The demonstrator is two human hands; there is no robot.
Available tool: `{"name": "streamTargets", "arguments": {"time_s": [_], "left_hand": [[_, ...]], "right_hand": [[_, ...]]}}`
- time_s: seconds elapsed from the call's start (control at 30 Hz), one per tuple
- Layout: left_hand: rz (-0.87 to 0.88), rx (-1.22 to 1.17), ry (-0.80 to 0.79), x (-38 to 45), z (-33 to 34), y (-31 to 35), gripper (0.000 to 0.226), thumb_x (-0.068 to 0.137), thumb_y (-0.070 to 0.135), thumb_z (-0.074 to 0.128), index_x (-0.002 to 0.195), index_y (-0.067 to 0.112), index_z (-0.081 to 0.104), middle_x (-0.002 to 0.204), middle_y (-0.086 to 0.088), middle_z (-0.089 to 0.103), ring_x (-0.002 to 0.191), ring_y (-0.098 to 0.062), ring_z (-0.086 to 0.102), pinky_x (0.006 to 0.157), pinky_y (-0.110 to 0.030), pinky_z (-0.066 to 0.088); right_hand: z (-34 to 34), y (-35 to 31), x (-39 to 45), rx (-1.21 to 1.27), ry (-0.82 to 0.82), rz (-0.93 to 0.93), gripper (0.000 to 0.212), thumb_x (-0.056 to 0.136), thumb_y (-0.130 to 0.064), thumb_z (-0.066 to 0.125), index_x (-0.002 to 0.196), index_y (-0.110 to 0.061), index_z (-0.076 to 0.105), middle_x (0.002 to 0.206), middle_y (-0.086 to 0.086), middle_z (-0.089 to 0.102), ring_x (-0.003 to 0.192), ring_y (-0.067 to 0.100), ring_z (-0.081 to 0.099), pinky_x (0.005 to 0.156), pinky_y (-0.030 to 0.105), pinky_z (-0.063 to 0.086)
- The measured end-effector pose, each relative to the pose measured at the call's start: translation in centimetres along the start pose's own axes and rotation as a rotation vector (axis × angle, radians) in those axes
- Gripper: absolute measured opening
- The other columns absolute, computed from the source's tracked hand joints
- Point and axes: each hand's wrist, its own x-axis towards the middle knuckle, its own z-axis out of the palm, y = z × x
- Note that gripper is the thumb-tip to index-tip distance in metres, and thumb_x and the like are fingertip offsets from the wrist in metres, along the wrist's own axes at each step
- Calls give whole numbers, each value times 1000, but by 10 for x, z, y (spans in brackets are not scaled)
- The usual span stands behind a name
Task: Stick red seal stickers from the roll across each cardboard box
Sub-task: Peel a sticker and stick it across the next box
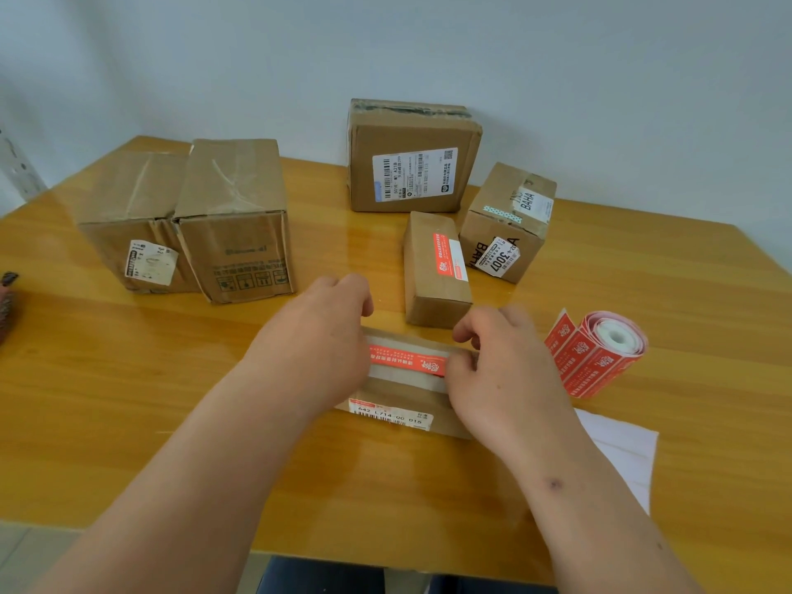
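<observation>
A small flat cardboard box (403, 390) lies at the table's middle, a barcode label on its near side. A red seal sticker (407, 360) runs lengthwise across its top. My left hand (325, 336) grips the box's left end, fingers curled over the far edge, and hides the sticker's left end. My right hand (501, 370) curls round the right end, thumb pressing on the sticker's right end. The sticker roll (600, 353) lies on its side to the right, its loose end raised. Just behind, a narrow box (433, 289) carries a red sticker (443, 255) on top.
Two tall boxes (133, 207) (235, 216) stand side by side at the back left. A labelled box (407, 165) leans by the wall, with a smaller box (505, 220) to its right. White backing paper (621, 448) lies under my right forearm on the wooden table (128, 400).
</observation>
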Motion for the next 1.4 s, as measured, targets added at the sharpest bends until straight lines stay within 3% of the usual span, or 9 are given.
{"name": "streamTargets", "arguments": {"time_s": [0.17, 0.33, 0.53, 0.73, 0.9, 1.03, 1.17, 1.3, 1.4], "left_hand": [[13, 32, -16, -8, 7, 4, 43, 76, 64, 64, 101, 33, 47, 99, 11, 48, 89, -13, 52, 76, -34, 52], [5, -49, -32, -7, 4, 0, 29, 83, 35, 68, 103, 33, 47, 103, 10, 50, 90, -12, 52, 75, -28, 48], [1, -99, -30, -8, 5, -6, 31, 86, 13, 59, 108, 32, 50, 106, 9, 50, 94, -13, 52, 78, -29, 52], [-6, -74, 31, -6, 8, -2, 23, 89, 36, 62, 108, 33, 50, 105, 11, 50, 92, -12, 54, 77, -30, 51], [-27, -90, 28, -3, 8, -7, 24, 91, 20, 56, 111, 32, 52, 109, 8, 53, 92, -14, 55, 80, -35, 54], [4, -77, -9, -8, 7, -4, 37, 81, 49, 68, 109, 36, 48, 102, 13, 49, 89, -10, 53, 73, -28, 50], [2, -85, -34, -10, 4, -5, 40, 81, 41, 70, 114, 35, 49, 105, 12, 50, 89, -8, 51, 66, -19, 41], [-40, -60, -17, -13, 5, 3, 54, 69, 65, 69, 108, 35, 46, 102, 13, 47, 89, -11, 53, 73, -29, 52], [-33, -74, -12, -13, 6, 2, 39, 78, 42, 72, 107, 35, 47, 105, 10, 50, 91, -13, 53, 76, -30, 50]], "right_hand": [[6, 0, -3, -11, -13, 6, 36, 81, -55, 59, 108, -35, 48, 105, -11, 35, 101, 9, 40, 76, 25, 41], [2, 7, -2, 33, -57, 55, 33, 83, -37, 62, 113, -34, 49, 108, -12, 35, 109, 11, 39, 81, 27, 41], [2, 12, -4, 85, -113, 69, 29, 84, -34, 59, 112, -35, 48, 110, -13, 37, 105, 9, 42, 79, 27, 43], [10, 11, 5, 29, -65, 87, 21, 91, -48, 51, 105, -32, 53, 102, -11, 43, 96, 11, 49, 74, 31, 47], [10, 14, 3, 56, -50, 65, 14, 94, -37, 45, 98, -31, 57, 95, -12, 45, 94, 14, 51, 72, 31, 46], [10, 15, -2, 35, -129, 61, 38, 81, -62, 54, 108, -35, 54, 105, -15, 45, 102, 10, 44, 78, 29, 44], [3, 16, -3, 73, -154, 75, 37, 84, -50, 57, 117, -34, 54, 107, -16, 43, 105, 8, 46, 75, 25, 39], [6, 9, -4, -7, -118, 65, 47, 78, -64, 51, 115, -35, 54, 109, -14, 47, 106, 12, 48, 83, 34, 48], [4, 7, -4, 2, -141, 65, 42, 81, -56, 53, 117, -35, 52, 107, -15, 46, 106, 13, 47, 85, 35, 47]]}}
